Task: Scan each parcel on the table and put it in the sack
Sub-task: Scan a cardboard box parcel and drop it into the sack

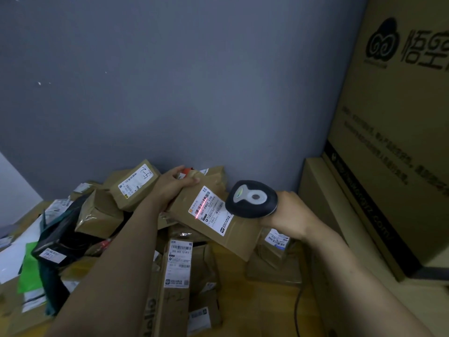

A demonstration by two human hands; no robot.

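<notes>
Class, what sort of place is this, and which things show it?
Probably a courier parcel depot: labelled cardboard parcels heaped on the table, a handheld scanner shining a red line on one label, large cartons stacked alongside.

One wide-angle view, worn on the person's head, looks forward and down across the tabletop toward its far edge at the grey wall, close enough that left hand and right hand sit mid-frame.

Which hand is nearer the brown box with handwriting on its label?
Left. The left hand, gripping the held parcel, is just right of the hand-marked box; the right hand, holding the scanner, is farther right.
</notes>
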